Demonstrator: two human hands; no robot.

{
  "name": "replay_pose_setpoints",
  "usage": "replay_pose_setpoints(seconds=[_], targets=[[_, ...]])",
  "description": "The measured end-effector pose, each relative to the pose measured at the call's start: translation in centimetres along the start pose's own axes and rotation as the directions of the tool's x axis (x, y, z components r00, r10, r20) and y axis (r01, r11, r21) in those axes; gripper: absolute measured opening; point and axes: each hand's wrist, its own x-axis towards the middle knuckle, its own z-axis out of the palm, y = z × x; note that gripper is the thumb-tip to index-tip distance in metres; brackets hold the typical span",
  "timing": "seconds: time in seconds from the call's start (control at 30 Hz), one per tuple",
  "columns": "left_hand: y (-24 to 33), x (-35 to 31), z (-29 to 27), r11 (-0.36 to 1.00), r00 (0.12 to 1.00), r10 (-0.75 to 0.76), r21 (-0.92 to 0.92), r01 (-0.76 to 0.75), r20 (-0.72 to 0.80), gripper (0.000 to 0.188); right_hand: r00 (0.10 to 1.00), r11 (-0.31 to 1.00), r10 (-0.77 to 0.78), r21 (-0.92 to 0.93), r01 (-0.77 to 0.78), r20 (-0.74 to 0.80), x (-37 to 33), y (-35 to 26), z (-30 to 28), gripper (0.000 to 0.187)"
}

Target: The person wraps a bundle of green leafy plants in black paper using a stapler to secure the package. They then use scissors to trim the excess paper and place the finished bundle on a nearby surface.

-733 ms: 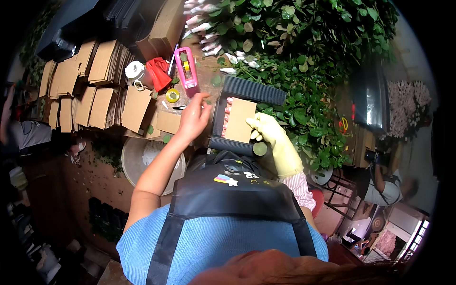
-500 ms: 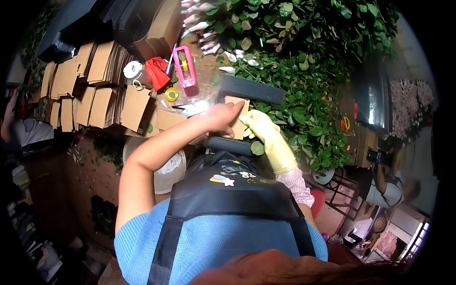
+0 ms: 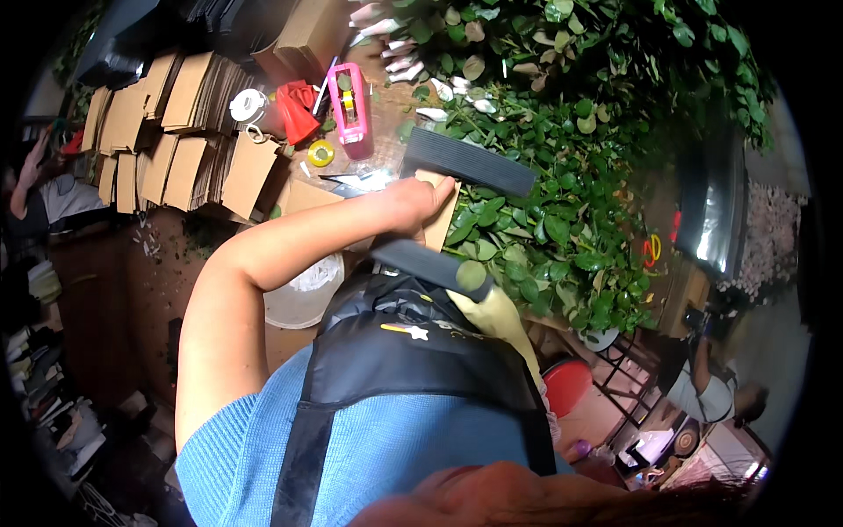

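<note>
- Gloved right hand [image 3: 493, 316] has left the cardboard piece [image 3: 441, 228] for the near dark flap [image 3: 428, 267], now tilted — grip untellable (fingers hidden).
- Bare left hand [image 3: 409, 207] stays on that one piece, between two flaps; its finger closure is unclear.
- One pink tape dispenser [image 3: 355, 140] beyond.

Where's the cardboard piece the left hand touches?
Head view, near centre: the cardboard piece sits partly under the left hand, between the upper black strip and lower black strip, green leaves to its right.

Left hand [image 3: 408, 206]: on the card [image 3: 445, 213]
Right hand [image 3: 490, 318]: gloved, at the sheet's [image 3: 465, 161] near edge
Stacks [image 3: 191, 92]: table's [image 3: 386, 101] left edge
Leaves [image 3: 562, 211]: toward its right edge
</note>
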Motion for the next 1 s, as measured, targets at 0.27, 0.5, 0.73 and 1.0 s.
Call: replay_pose_setpoints(seconds=[0.27,0.5,0.73,1.0], targets=[[-0.6,0.7,0.4,0.997,0.992,0.077,0.013,-0.076,-0.101,0.043,0.555,0.544,-0.807,-0.622,0.563,-0.203,6.7,-2.7,-0.7,0.052],[-1.4,1.2,-2.9,0.984,0.986,0.145,0.113,-0.135,-0.085,0.029,0.941,0.894,-0.299,-0.393,0.217,-0.160,11.7,-1.0,-2.5,0.028],[-4.2,-2.4,4.3,0.617,0.537,0.780,0.544,-0.569,-0.321,0.044,0.958,0.889,-0.251,-0.425,0.171,-0.139,11.3,-3.1,-3.5,0.031],[-4.2,-1.7,6.0,0.724,0.542,0.689,0.446,-0.526,-0.481,0.038,0.754,0.600,-0.649,-0.677,0.425,-0.101,13.6,-9.5,-6.2,0.034]])
